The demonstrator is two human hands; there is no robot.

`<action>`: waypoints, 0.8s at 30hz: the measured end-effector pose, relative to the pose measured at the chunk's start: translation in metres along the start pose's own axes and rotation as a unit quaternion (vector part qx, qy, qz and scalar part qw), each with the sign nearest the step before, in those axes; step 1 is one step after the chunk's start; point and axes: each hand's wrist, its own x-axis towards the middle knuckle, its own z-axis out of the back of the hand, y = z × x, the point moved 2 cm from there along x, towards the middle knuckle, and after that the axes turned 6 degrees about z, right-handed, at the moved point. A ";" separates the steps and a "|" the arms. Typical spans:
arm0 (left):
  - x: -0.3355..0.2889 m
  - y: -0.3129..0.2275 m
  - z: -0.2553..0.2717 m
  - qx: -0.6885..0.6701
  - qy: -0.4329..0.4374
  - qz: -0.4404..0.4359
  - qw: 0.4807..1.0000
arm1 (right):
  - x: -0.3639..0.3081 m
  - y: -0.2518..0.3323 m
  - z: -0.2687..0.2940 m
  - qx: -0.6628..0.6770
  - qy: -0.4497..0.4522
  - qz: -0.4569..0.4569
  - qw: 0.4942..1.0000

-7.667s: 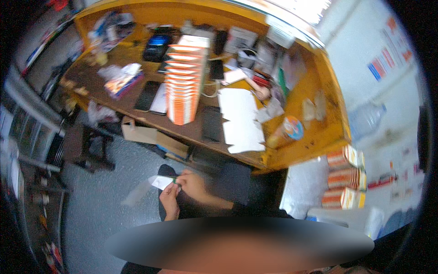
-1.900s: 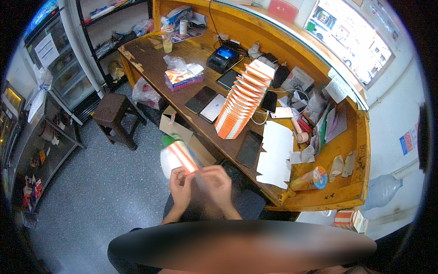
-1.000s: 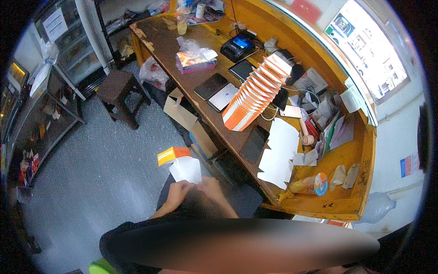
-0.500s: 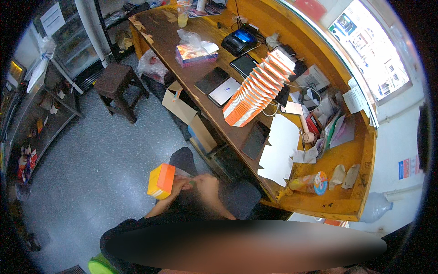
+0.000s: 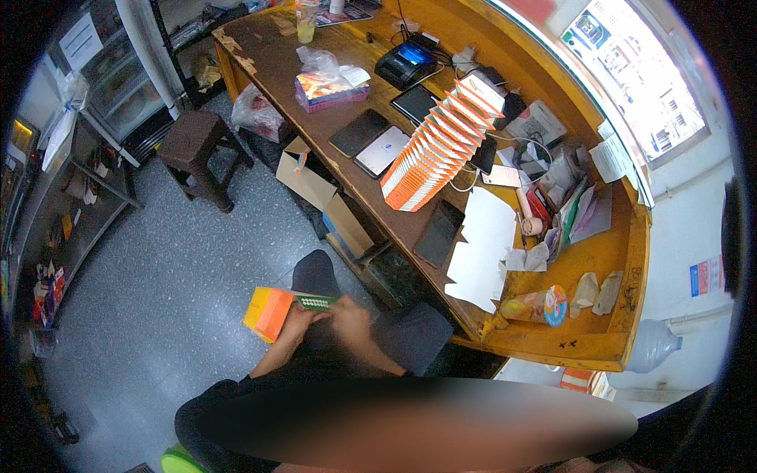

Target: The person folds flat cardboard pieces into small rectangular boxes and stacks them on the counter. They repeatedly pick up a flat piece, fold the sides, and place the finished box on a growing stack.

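Observation:
I hold a small orange and yellow cardboard box [image 5: 268, 310] over my lap with both hands. My left hand [image 5: 297, 323] grips its right end from below. My right hand [image 5: 347, 317] is closed just beside it, at the end of a thin green strip [image 5: 314, 301] that sticks out along the box's top edge. My dark trouser legs are under the hands. On the wooden counter ahead stands a long leaning row of the same orange and white boxes [image 5: 436, 145].
The yellow-edged wooden counter [image 5: 552, 347] carries tablets, phones, a card terminal [image 5: 407, 62], white flat sheets [image 5: 481, 246] and papers. Open cardboard cartons [image 5: 319, 189] sit under it. A dark wooden stool [image 5: 197, 154] stands on the grey floor at left, by metal shelves.
The flat white and orange sheet I held a second ago is now a closed orange box. My view has drifted slightly, and the box has shifted a little right and up.

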 end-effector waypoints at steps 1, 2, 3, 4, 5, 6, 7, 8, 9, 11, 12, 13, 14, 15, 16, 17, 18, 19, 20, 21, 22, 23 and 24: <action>0.000 0.001 0.002 -0.010 -0.015 -0.004 1.000 | -0.001 0.000 -0.001 0.010 0.001 0.008 1.000; 0.000 0.003 0.004 -0.018 -0.033 -0.002 0.999 | -0.001 0.001 -0.003 0.020 0.001 0.016 1.000; 0.000 0.005 0.005 -0.024 -0.026 -0.006 0.999 | -0.002 0.001 -0.004 0.021 0.002 0.022 1.000; 0.000 0.006 0.006 -0.029 -0.022 -0.004 0.999 | -0.002 0.002 -0.006 0.021 0.002 0.027 0.999; 0.000 0.007 0.007 -0.035 -0.018 -0.001 0.999 | -0.002 0.002 -0.007 0.019 -0.001 0.035 0.999; 0.001 0.008 0.009 -0.033 -0.023 0.002 0.999 | -0.002 0.002 -0.007 0.021 -0.004 0.047 0.999; 0.001 0.008 0.011 -0.030 -0.028 0.005 0.999 | -0.002 0.003 -0.008 0.022 -0.012 0.060 0.998; 0.001 0.007 0.012 -0.027 -0.033 0.007 0.999 | -0.003 0.003 -0.008 0.018 -0.021 0.073 0.997; 0.001 0.006 0.013 -0.003 -0.032 0.000 0.999 | -0.003 0.003 -0.008 0.020 -0.016 0.074 0.997; 0.000 0.003 0.014 0.043 -0.038 -0.012 0.998 | -0.003 0.002 -0.007 0.012 0.009 0.070 0.997; -0.001 0.002 0.014 0.031 -0.036 -0.013 0.999 | -0.003 0.002 -0.006 0.011 -0.005 0.086 0.996; -0.002 0.002 0.013 0.016 -0.041 -0.012 0.999 | -0.003 0.002 -0.005 0.006 -0.004 0.100 0.995; -0.003 0.001 0.012 -0.002 -0.037 -0.009 0.999 | -0.003 0.003 -0.005 -0.001 -0.006 0.112 0.994; -0.003 0.001 0.011 0.015 -0.038 -0.020 0.999 | -0.003 0.003 -0.005 -0.006 0.000 0.111 0.994; -0.004 0.000 0.010 0.030 -0.030 -0.029 0.999 | -0.002 0.003 -0.005 -0.014 0.004 0.107 0.994; -0.004 0.000 0.009 0.043 -0.025 -0.044 0.998 | 0.000 0.004 -0.005 -0.021 0.008 0.104 0.994; -0.003 0.001 0.009 0.037 -0.023 -0.034 0.998 | 0.001 0.004 -0.006 -0.020 0.004 0.098 0.995; -0.002 0.002 0.009 0.029 -0.024 -0.029 0.999 | 0.003 0.005 -0.006 -0.020 0.001 0.092 0.996; 0.000 0.005 0.010 0.025 -0.022 -0.014 0.999 | 0.005 0.005 -0.006 -0.028 0.005 0.079 0.996; 0.002 0.006 0.012 0.027 -0.024 -0.023 0.999 | 0.007 0.006 -0.006 -0.004 -0.011 0.081 0.997; 0.005 0.009 0.013 0.033 -0.023 -0.020 0.999 | 0.009 0.006 -0.005 0.011 -0.019 0.076 0.997; 0.007 0.013 0.015 0.039 -0.023 -0.017 0.999 | 0.010 0.005 -0.004 0.021 -0.022 0.071 0.997; 0.010 0.017 0.016 0.024 -0.010 -0.020 0.999 | 0.012 0.002 -0.003 0.041 -0.018 0.058 0.997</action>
